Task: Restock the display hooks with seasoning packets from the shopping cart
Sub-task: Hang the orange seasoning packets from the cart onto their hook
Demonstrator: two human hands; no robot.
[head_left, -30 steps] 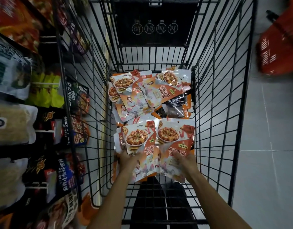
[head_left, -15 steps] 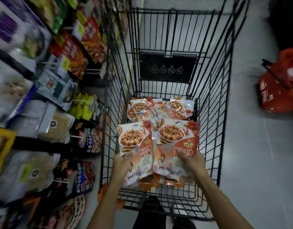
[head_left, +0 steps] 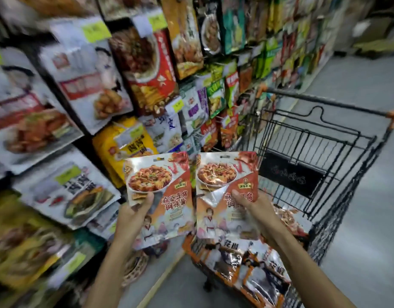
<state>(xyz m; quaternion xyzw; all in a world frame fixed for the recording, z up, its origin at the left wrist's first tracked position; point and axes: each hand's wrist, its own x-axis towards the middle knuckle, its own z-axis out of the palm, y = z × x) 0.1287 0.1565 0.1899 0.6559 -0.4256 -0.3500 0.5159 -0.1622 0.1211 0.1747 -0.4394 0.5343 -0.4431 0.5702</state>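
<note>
Two orange-and-white seasoning packets with a tofu dish picture are held up side by side in front of me. My left hand (head_left: pixel 134 215) grips the left packet (head_left: pixel 160 192) with its thumb on the front. My right hand (head_left: pixel 256 210) grips the right packet (head_left: pixel 222 190), thumb on its front. Both packets show a hang slot at the top edge. The black wire shopping cart (head_left: pixel 320 138) stands to the right, with more packets (head_left: pixel 247 261) lying in it below my hands. The display wall (head_left: pixel 147 70) of hanging packets fills the left and upper view.
Hanging packets of many kinds crowd the shelving on the left, with yellow price tags (head_left: pixel 94 30) at the hook ends. Grey floor tiles (head_left: pixel 356 236) run along the aisle on the right of the cart. Boxes sit at the far end of the aisle.
Both hands have lifted the two packets out of the cart and up to chest height. My view has swung from down into the cart towards the display wall.
</note>
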